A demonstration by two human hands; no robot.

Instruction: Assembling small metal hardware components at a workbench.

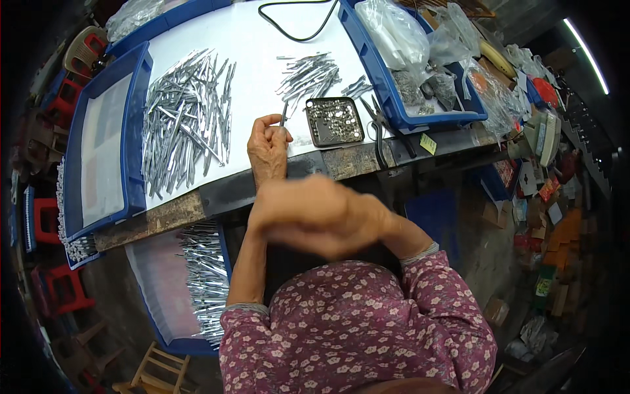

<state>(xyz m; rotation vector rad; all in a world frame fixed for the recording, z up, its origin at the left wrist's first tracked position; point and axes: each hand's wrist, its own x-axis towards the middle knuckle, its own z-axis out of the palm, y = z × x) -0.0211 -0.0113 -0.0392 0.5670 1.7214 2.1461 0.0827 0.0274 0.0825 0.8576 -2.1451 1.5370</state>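
1. Grip of the left hand [269,143]: thumb and fingers closed on a slim grey strip [283,118], just left of the dark tray [319,139], which holds small shiny metal parts [338,118].
2. Long axis: the strip points away from the body, roughly along the tray's left side; its far end projects past the fingertips, and its near end is hidden in the hand.
3. Right hand [308,213]: on the person's side of the tray, crossing in front of the left forearm and apparently raised toward the camera. It is blurred; whether its grip is open, closed or loaded cannot be told, nor whether it touches the forearm.
4. Key relation: strip and tray both lie beyond the right hand, the strip to the tray's left; the left hand appears nearer the tray.
5. Surroundings on the worktop [256,52]: smaller strip pile [308,75] beyond the tray; larger strip pile [187,125] well to its left; black-handled tools [380,155] near its right side.
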